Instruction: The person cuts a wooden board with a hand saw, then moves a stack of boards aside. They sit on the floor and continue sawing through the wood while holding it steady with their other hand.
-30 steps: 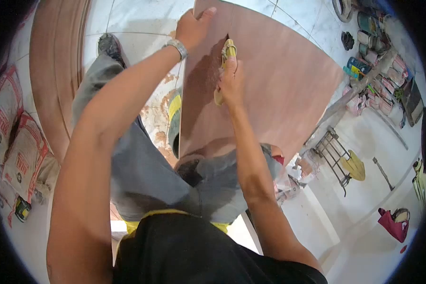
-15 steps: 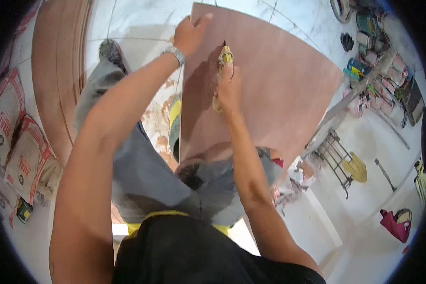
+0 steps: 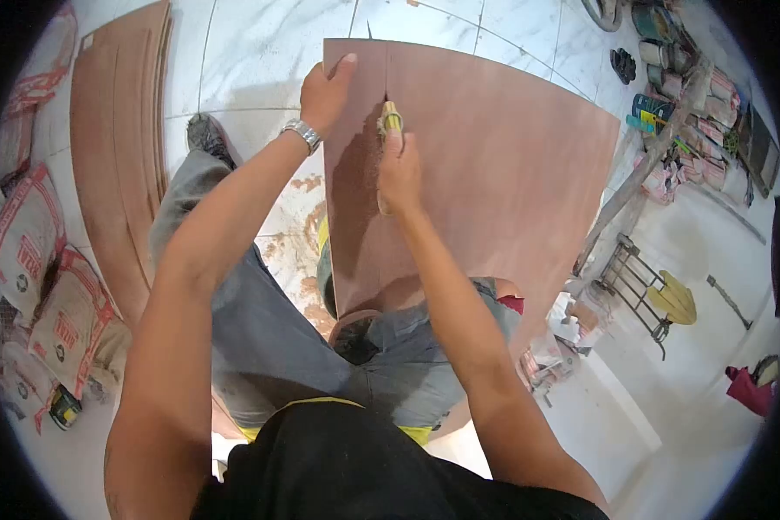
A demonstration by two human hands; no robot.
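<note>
A reddish-brown wooden board (image 3: 494,156) lies in front of me, overlapping my legs. My right hand (image 3: 399,169) is wrapped round the yellow handle of a handsaw (image 3: 392,114). Its blade sits in a cut that runs in from the board's far edge, near the left side, and a thin dark tip shows beyond that edge. Most of the blade is hidden by the board. With a metal watch on its wrist, my left hand (image 3: 324,97) grips the board's left edge near the far corner, thumb on top. Sawdust lies along the cut line.
Long brown panels (image 3: 117,130) are stacked at the left, beside printed sacks (image 3: 65,321). To the right lie a wooden beam (image 3: 637,160), a metal rack (image 3: 626,264), a yellow shovel blade (image 3: 672,299) and cluttered cans. White tiles (image 3: 260,52) cover the floor.
The view has shifted, so the board appears lower in the picture. The saw has moved slightly forward along the cut, and its tip shows more clearly past the far edge. My left hand keeps its grip.
</note>
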